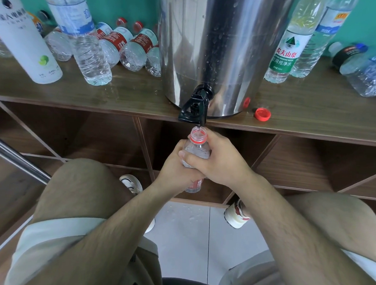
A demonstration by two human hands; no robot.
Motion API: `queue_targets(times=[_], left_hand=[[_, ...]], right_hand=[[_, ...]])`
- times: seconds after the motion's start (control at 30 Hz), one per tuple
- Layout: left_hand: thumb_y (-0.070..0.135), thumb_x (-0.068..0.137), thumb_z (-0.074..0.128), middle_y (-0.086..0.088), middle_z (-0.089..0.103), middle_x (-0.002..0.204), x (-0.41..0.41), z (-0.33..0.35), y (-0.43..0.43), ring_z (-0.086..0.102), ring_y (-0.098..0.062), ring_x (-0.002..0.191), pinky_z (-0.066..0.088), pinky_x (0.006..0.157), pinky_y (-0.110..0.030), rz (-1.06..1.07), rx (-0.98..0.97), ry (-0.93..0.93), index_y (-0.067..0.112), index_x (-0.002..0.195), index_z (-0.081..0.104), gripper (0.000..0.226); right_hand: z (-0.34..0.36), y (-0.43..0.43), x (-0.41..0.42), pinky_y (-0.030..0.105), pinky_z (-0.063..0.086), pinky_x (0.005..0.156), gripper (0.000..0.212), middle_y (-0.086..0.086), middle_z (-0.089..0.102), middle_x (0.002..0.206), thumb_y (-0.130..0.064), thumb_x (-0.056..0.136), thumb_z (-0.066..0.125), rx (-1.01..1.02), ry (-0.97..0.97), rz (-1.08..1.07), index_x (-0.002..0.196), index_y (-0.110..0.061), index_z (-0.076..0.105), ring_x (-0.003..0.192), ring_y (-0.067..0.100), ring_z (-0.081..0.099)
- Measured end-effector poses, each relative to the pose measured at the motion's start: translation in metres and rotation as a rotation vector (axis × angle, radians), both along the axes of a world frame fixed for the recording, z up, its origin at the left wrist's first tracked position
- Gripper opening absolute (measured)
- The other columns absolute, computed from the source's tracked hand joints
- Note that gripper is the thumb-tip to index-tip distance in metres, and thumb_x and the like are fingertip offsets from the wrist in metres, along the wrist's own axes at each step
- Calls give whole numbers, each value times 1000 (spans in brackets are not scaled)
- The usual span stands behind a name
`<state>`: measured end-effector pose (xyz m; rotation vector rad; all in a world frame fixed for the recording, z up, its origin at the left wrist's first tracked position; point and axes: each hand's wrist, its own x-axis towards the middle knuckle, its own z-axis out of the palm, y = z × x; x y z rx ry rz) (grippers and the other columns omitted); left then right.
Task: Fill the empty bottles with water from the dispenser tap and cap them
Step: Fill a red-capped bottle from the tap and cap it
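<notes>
A clear plastic bottle (196,146) with a red neck ring and red label is held upright right under the black tap (194,107) of the steel dispenser (221,45). Water runs from the tap into its open mouth. My left hand (176,170) grips the bottle's body from the left. My right hand (220,162) wraps round it from the right, fingers over the left hand. A loose red cap (262,114) lies on the wooden shelf top (119,92), right of the dispenser.
Several capped red-label bottles (135,46) lie on their sides at the back left, behind an upright blue-label bottle (79,32) and a white bottle (22,35). A green-label bottle (287,51) and others stand or lie at the right. Open cubbies lie below the shelf.
</notes>
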<state>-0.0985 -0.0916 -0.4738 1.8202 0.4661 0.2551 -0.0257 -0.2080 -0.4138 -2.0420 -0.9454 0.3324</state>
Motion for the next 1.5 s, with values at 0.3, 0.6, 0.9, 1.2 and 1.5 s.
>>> queue_targets(times=[0.3, 0.6, 0.9, 1.2, 1.5], left_hand=[[30, 74, 87, 11, 64, 113, 1, -1, 3, 64, 6, 102, 48, 78, -5, -36, 53, 14, 14, 133, 55, 69], [13, 81, 87, 2, 64, 124, 0, 3, 1, 64, -13, 110, 52, 88, -20, -43, 44, 14, 12, 139, 54, 66], [25, 81, 88, 11, 66, 113, 1, 2, -2, 65, -4, 101, 50, 71, -9, -16, 44, 5, 19, 134, 56, 62], [16, 80, 89, 4, 68, 118, 1, -2, 0, 67, -12, 107, 55, 87, -25, -17, -19, -23, 15, 135, 56, 65], [22, 83, 86, 21, 59, 109, 3, -7, -1, 63, 1, 101, 45, 71, 0, -20, 34, -13, 21, 133, 54, 59]], right_hand=[[1, -1, 0, 32, 57, 86, 35, -10, 69, 103, -44, 90, 78, -24, 8, -4, 116, -24, 64, 96, 9, 66], [0, 0, 0, 30, 56, 84, 32, -12, 69, 101, -42, 90, 79, -23, 3, -8, 113, -26, 64, 94, 8, 66], [-1, 0, 1, 31, 56, 84, 32, -13, 69, 101, -44, 89, 79, -14, 1, -5, 112, -27, 64, 94, 7, 66], [-1, 0, 1, 30, 56, 83, 31, -12, 69, 101, -43, 89, 79, -23, 0, -5, 111, -26, 64, 93, 7, 66], [0, 0, 1, 30, 55, 84, 29, -11, 69, 101, -42, 90, 79, -30, -2, -4, 109, -29, 62, 93, 8, 66]])
